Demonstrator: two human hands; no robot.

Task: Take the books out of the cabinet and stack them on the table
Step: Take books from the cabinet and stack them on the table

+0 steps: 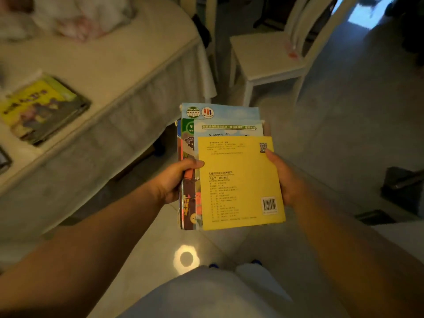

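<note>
I hold a pile of several thin children's books (229,171) in front of me above the floor, a yellow back cover with a barcode on top. My left hand (175,180) grips the pile's left edge, thumb over the top. My right hand (283,177) grips its right edge, thumb on the yellow cover. On the table (128,65) at the left lies a stack of books (43,109) with a yellow-green cover on top. The cabinet is not in view.
The table has a pale skirted cloth and blurred white and pink things at its far end. A pale chair (273,58) stands beyond the books. A dark object (403,191) sits on the tiled floor at right. My legs show at the bottom.
</note>
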